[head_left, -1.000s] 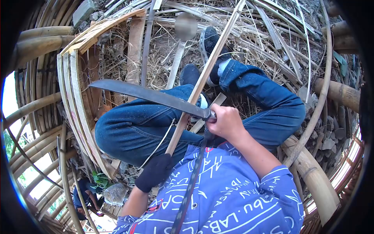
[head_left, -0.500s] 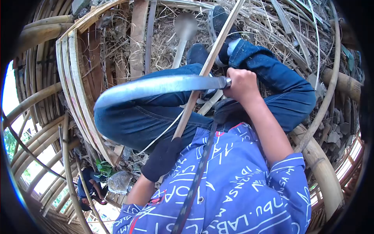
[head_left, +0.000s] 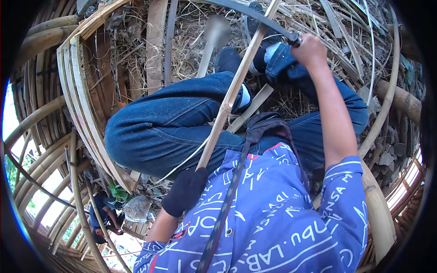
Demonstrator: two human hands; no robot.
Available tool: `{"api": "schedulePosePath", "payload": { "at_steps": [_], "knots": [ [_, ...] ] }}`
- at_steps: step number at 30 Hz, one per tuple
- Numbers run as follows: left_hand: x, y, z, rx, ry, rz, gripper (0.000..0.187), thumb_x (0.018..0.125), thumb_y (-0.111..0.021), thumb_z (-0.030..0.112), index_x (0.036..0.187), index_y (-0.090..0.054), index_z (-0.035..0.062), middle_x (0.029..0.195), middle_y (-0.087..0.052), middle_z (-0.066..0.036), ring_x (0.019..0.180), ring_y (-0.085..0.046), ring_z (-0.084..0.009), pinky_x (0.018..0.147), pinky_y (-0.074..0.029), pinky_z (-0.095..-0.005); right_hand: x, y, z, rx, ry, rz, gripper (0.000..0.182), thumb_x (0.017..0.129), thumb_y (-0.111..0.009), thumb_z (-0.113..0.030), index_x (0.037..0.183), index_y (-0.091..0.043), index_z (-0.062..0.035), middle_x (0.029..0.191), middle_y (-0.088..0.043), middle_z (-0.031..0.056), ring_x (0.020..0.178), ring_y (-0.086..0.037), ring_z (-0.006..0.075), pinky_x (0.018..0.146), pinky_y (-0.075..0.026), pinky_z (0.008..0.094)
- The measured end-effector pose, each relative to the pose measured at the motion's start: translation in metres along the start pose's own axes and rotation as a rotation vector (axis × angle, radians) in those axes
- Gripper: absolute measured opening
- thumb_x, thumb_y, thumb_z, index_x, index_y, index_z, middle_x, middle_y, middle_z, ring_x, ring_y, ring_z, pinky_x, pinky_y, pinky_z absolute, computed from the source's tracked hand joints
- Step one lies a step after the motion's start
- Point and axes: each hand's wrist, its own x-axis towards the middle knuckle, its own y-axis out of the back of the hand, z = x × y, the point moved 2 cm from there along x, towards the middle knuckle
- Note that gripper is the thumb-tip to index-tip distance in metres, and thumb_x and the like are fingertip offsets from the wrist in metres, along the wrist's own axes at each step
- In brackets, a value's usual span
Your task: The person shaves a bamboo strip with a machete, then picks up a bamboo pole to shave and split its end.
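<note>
A long bamboo strip [head_left: 221, 116] slants across my crossed legs, from my lap up past my shoes. My left hand [head_left: 185, 192], in a black glove, is closed around its near end. My bare right hand [head_left: 311, 52] grips the dark handle of a machete [head_left: 257, 16]. The curved blade lies across the far part of the strip, apparently touching it; its tip runs out of view at the top. A shorter bamboo piece [head_left: 250, 109] lies under the strip between my legs.
Split bamboo slats [head_left: 75, 98] stand bent at the left. Shavings cover the ground around my shoes [head_left: 227, 60]. Thick bamboo poles [head_left: 380, 214] curve along the right. A plastic bag [head_left: 138, 208] and another person [head_left: 104, 214] are at the lower left.
My right hand has moved up and away from my body, carrying the machete from across my knees to the far part of the strip. My left hand has barely moved.
</note>
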Motion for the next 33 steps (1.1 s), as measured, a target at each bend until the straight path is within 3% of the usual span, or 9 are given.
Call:
{"api": "schedulePosePath", "payload": {
  "at_steps": [3, 6, 11, 13, 18, 20, 23, 26, 33],
  "knots": [
    [0.005, 0.005, 0.002, -0.103, 0.052, 0.006, 0.01, 0.079, -0.053, 0.004, 0.089, -0.051, 0.0005, 0.063, -0.056, -0.015, 0.056, -0.057, -0.034, 0.048, -0.041, -0.0409, 0.02, 0.007, 0.003, -0.065, 0.106, 0.032, 0.032, 0.07, -0.062, -0.029, 0.087, -0.066, -0.0026, 0.09, -0.066, 0.0213, 0.087, -0.065, 0.0367, 0.08, -0.051, 0.0436],
    [-0.006, 0.004, 0.003, -0.094, 0.127, -0.03, 0.009, 0.079, -0.055, 0.003, 0.087, -0.052, 0.0014, 0.063, -0.055, -0.015, 0.056, -0.057, -0.0341, 0.048, -0.041, -0.0404, 0.056, 0.017, 0.023, -0.05, -0.098, 0.0, 0.033, 0.072, -0.06, -0.029, 0.09, -0.067, -0.0026, 0.094, -0.065, 0.0223, 0.091, -0.064, 0.0364, 0.082, -0.051, 0.0432],
    [-0.006, 0.002, -0.001, -0.03, 0.097, -0.013, 0.011, 0.077, -0.058, 0.002, 0.086, -0.053, 0.0013, 0.067, -0.056, -0.014, 0.06, -0.057, -0.0324, 0.051, -0.042, -0.0407, 0.086, 0.018, 0.037, -0.187, -0.032, -0.01, 0.035, 0.073, -0.059, -0.032, 0.092, -0.067, -0.003, 0.097, -0.065, 0.022, 0.094, -0.063, 0.0359, 0.083, -0.05, 0.0432],
    [-0.006, 0.004, -0.003, 0.046, -0.042, 0.088, 0.017, 0.075, -0.061, 0.001, 0.09, -0.053, -0.0002, 0.072, -0.057, -0.014, 0.063, -0.057, -0.0326, 0.053, -0.044, -0.041, 0.083, 0.017, 0.036, -0.106, -0.005, 0.05, 0.033, 0.074, -0.058, -0.032, 0.091, -0.067, -0.005, 0.095, -0.065, 0.0212, 0.092, -0.063, 0.0372, 0.083, -0.05, 0.0433],
    [-0.006, 0.001, -0.007, -0.009, -0.016, 0.039, 0.022, 0.074, -0.062, 0.0, 0.094, -0.053, -0.0017, 0.076, -0.058, -0.014, 0.066, -0.058, -0.0332, 0.057, -0.046, -0.0408, 0.027, 0.007, 0.023, 0.279, 0.079, 0.123, 0.025, 0.076, -0.056, -0.029, 0.076, -0.064, -0.0049, 0.073, -0.063, 0.0214, 0.074, -0.063, 0.0385, 0.068, -0.049, 0.0476],
    [-0.007, -0.002, -0.013, -0.318, 0.216, -0.119, 0.018, 0.075, -0.06, 0.0, 0.091, -0.054, -0.0004, 0.075, -0.057, -0.015, 0.066, -0.057, -0.0345, 0.059, -0.045, -0.0419, -0.011, -0.006, 0.014, 0.447, 0.103, 0.118, 0.022, 0.077, -0.055, -0.024, 0.073, -0.062, -0.0038, 0.068, -0.061, 0.0214, 0.066, -0.062, 0.0395, 0.062, -0.048, 0.0476],
    [0.012, 0.008, 0.01, -0.018, 0.017, 0.037, 0.015, 0.075, -0.059, -0.001, 0.089, -0.053, 0.0002, 0.073, -0.055, -0.016, 0.066, -0.056, -0.0361, 0.059, -0.044, -0.0427, -0.078, -0.004, -0.02, 0.692, 0.121, -0.006, 0.014, 0.074, -0.058, -0.017, 0.069, -0.06, -0.0036, 0.063, -0.06, 0.0195, 0.059, -0.06, 0.0387, 0.055, -0.049, 0.044],
    [0.018, 0.01, 0.017, -0.01, 0.015, 0.032, 0.02, 0.072, -0.063, -0.001, 0.085, -0.048, 0.0024, 0.075, -0.055, -0.011, 0.068, -0.055, -0.0305, 0.06, -0.041, -0.0401, -0.13, 0.0, -0.045, 0.648, 0.251, -0.048, 0.014, 0.069, -0.062, -0.016, 0.064, -0.056, -0.0052, 0.059, -0.059, 0.0172, 0.057, -0.06, 0.0367, 0.053, -0.048, 0.0438],
    [0.023, -0.008, 0.009, -0.177, 0.118, -0.049, 0.018, 0.073, -0.059, 0.0, 0.088, -0.049, 0.0, 0.072, -0.055, -0.015, 0.065, -0.055, -0.036, 0.058, -0.042, -0.0423, -0.158, 0.01, -0.063, 0.501, 0.438, -0.035, 0.018, 0.064, -0.065, -0.021, 0.065, -0.057, -0.0051, 0.06, -0.06, 0.0159, 0.057, -0.062, 0.0339, 0.054, -0.05, 0.0434]
  ]
}}
